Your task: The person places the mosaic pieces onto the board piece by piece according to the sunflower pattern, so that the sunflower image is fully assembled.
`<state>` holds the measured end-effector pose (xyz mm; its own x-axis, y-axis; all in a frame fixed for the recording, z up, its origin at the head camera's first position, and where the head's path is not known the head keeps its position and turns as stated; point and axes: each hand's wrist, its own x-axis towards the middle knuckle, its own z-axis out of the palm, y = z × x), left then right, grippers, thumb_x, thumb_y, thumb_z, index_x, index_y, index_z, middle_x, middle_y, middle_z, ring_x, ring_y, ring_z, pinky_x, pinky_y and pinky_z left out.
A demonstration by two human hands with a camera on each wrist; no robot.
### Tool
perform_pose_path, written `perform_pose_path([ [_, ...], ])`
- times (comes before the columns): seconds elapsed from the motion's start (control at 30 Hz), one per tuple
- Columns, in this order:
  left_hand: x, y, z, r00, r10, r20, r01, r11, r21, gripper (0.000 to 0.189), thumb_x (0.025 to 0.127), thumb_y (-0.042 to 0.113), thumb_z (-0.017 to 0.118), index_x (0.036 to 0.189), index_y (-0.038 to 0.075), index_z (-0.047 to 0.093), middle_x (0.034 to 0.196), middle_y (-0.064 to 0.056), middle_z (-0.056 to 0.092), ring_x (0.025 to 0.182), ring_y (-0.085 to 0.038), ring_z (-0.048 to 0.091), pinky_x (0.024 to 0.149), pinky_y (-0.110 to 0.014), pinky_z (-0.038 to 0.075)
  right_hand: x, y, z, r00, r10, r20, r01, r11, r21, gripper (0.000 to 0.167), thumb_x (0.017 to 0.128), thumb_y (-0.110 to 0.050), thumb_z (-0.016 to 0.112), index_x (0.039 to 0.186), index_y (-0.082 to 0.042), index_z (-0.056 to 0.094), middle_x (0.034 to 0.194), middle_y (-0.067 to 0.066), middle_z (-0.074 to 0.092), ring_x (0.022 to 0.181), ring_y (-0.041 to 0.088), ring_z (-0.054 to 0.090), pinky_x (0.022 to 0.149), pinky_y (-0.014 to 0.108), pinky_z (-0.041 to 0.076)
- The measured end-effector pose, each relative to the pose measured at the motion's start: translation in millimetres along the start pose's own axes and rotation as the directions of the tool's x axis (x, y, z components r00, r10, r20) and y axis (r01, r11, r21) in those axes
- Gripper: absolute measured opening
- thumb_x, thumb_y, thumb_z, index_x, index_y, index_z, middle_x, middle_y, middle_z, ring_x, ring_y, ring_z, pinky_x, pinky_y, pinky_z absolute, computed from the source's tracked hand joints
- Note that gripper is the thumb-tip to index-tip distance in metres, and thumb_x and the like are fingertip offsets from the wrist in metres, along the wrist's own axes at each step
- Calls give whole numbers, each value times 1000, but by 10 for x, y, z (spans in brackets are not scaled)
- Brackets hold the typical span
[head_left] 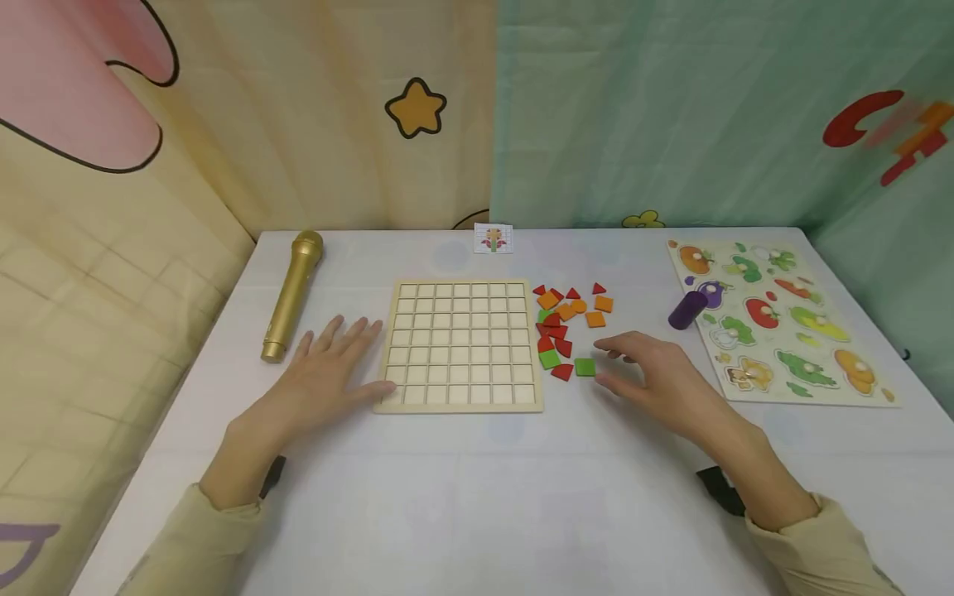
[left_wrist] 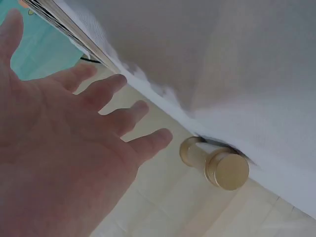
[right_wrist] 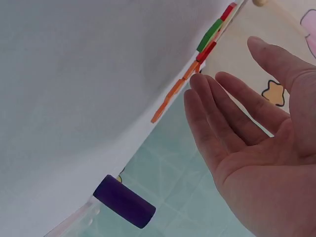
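Placing looks wholly undone: coloured pieces (head_left: 556,332) lie on the tabletop (head_left: 477,488), off the grid board (head_left: 460,356)'s right edge — left hand (head_left: 320,377) spread, right hand (head_left: 663,377) gently bent, neither holding anything.

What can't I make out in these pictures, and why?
- Card, head view: drawing's finer details too small.
- One green piece, head view: partly hidden under a red piece.
- Orange pieces, right wrist view: edge-on, so outlines hidden.
- Left sleeve, head view: cut off by bottom edge.
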<state>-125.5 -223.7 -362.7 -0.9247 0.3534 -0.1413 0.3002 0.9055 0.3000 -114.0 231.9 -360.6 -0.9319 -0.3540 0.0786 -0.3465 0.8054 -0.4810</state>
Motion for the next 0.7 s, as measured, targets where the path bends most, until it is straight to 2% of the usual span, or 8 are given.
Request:
perform_pose_path([
  [0.13,62,-25,-49,998,25,49,-25,1000,-12,94,100,68,56,169,14,23,175,-19,21,161,-50,7,126,-73,4,56,-58,63,1000,3,10,-3,1000,-15,44,93,-16,82,134,-6,70,129,12,73,113,31,68,96,53,60],
  [0.27,163,-43,-50,997,47,67,-45,998,-33,94,99,64,61,169,13,24,175,-18,21,161,-50,8,127,-72,5,169,-130,104,1000,-18,26,20,998,-61,46,89,-16,86,131,-6,72,122,10,76,108,28,70,95,50,61],
  [0.5,274,-25,15,994,80,69,-77,996,-55,94,99,60,65,168,11,25,175,-17,20,162,-48,9,128,-69,8,289,-187,122,997,-15,71,21,996,-85,40,83,-9,90,121,-6,77,107,6,78,98,24,69,91,46,62],
  [0.7,260,-13,-2,993,100,60,-96,993,-73,92,99,55,68,168,9,26,174,-19,21,161,-50,11,128,-69,10,328,-159,128,997,-1,74,7,997,-83,32,84,-6,88,114,-8,79,105,5,78,96,23,70,89,45,63],
])
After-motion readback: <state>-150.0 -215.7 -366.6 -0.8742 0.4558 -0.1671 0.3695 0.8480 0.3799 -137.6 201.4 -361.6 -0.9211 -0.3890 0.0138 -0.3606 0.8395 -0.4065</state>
